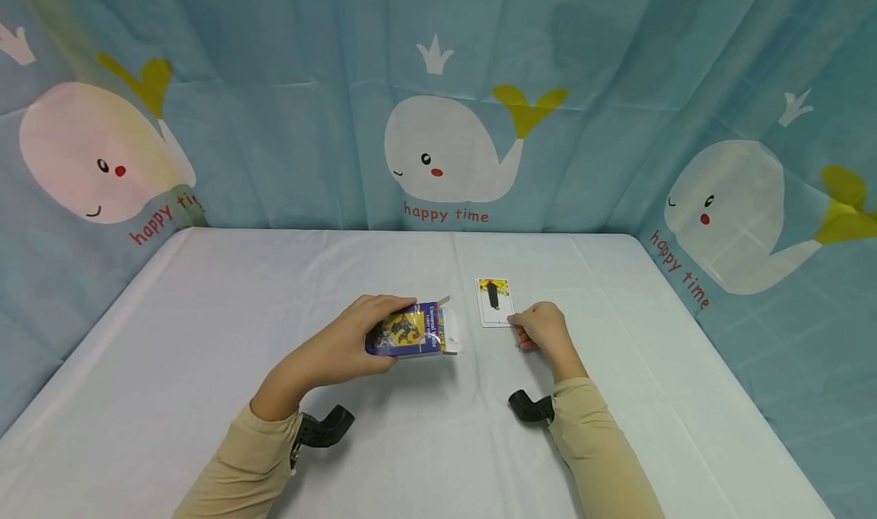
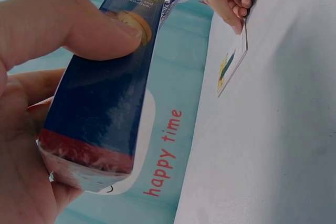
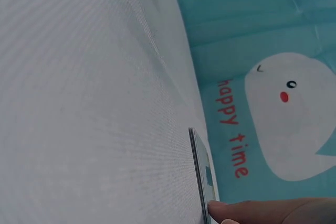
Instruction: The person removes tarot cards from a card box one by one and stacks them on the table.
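Note:
In the head view my left hand point(image 1: 366, 332) grips a blue tarot card box point(image 1: 411, 329) that reads "Universal Waite", its white end flap standing open on the right. The left wrist view shows the thumb point(image 2: 107, 32) across the box's dark blue side point(image 2: 100, 98). To the right, a small stack of cards point(image 1: 495, 306) lies on the white table; the top one has a dark figure on yellow. My right hand point(image 1: 544, 329) pinches the stack's near right corner, thumb on top and the other fingers curled. In the right wrist view the cards' thin edge point(image 3: 198, 171) shows.
A white cloth covers the table point(image 1: 205, 313). Behind and at both sides hangs a blue curtain point(image 1: 308, 123) printed with whales. Black wrist mounts point(image 1: 327, 428) stick out from both sleeves above the cloth.

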Available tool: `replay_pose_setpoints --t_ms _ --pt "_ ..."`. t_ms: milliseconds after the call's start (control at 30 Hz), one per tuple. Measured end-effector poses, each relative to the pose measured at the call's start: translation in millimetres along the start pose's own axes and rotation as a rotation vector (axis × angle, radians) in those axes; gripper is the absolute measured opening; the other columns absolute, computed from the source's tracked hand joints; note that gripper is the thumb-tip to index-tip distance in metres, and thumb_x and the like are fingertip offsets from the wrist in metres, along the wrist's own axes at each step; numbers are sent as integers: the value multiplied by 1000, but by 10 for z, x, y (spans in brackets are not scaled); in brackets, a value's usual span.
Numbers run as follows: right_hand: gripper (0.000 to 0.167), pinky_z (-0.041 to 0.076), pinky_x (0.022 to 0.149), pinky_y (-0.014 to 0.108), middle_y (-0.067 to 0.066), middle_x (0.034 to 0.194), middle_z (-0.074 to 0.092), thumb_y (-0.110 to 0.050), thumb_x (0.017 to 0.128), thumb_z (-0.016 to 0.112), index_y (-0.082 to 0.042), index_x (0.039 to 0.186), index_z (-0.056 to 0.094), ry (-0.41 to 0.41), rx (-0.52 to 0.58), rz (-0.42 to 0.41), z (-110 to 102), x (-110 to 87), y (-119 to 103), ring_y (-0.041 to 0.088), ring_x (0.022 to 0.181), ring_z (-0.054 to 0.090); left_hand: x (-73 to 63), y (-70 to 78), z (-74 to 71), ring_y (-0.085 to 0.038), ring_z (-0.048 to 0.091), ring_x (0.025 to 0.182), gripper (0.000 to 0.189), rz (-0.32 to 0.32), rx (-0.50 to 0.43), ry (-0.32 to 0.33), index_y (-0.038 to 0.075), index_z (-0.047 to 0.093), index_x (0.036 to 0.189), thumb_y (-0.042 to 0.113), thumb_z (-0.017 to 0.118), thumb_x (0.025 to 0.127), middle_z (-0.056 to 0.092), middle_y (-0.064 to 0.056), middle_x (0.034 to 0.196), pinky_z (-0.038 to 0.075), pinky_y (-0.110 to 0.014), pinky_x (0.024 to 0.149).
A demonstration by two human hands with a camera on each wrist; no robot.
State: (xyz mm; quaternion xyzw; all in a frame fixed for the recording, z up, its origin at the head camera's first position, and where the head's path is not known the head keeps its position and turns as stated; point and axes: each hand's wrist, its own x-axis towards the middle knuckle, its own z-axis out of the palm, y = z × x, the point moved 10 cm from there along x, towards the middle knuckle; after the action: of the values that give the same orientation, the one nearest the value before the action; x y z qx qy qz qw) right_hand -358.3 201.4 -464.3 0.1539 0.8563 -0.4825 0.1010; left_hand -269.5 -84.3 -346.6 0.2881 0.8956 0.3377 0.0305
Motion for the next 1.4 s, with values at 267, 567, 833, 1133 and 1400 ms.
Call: replay_pose_setpoints --t_ms 267,567,833,1133,1400 --pt "16 48 45 20 1 59 55 -12 90 66 2 91 58 0 11 -16 1 -12 -17 6 43 52 0 8 2 -26 45 128 76 -2 -5 -4 14 44 150 13 74 80 50 -7 148 44 -45 97" --pt "17 47 44 21 2 59 55 -13 90 66 2 92 58 8 5 -39 -3 -18 -45 7 43 52 0 13 -4 -27 45 128 76 -7 -4 -3 14 44 150 13 74 80 50 -8 148 44 -45 96" --pt "19 52 51 22 4 68 61 -16 91 67 1 93 60 111 62 -108 -178 -123 -236 8 52 56 -4 17 -15 -27 45 129 76 -8 -7 -1 14 44 150 13 74 80 49 -8 148 44 -46 97" --pt "25 59 65 28 24 104 70 -16 89 71 4 104 66 35 158 -225 -143 -464 -694 20 74 70 -6 3 -14 -26 45 127 76 -16 -1 -5 14 44 150 13 74 81 49 -7 149 44 -45 95" --pt "24 60 73 34 17 106 69 -15 91 70 3 106 68 -78 210 -275 -9 -698 -885 18 82 68 -3 17 -15 -27 45 128 76 -8 2 6 14 45 150 12 75 80 49 -8 149 44 -46 96"
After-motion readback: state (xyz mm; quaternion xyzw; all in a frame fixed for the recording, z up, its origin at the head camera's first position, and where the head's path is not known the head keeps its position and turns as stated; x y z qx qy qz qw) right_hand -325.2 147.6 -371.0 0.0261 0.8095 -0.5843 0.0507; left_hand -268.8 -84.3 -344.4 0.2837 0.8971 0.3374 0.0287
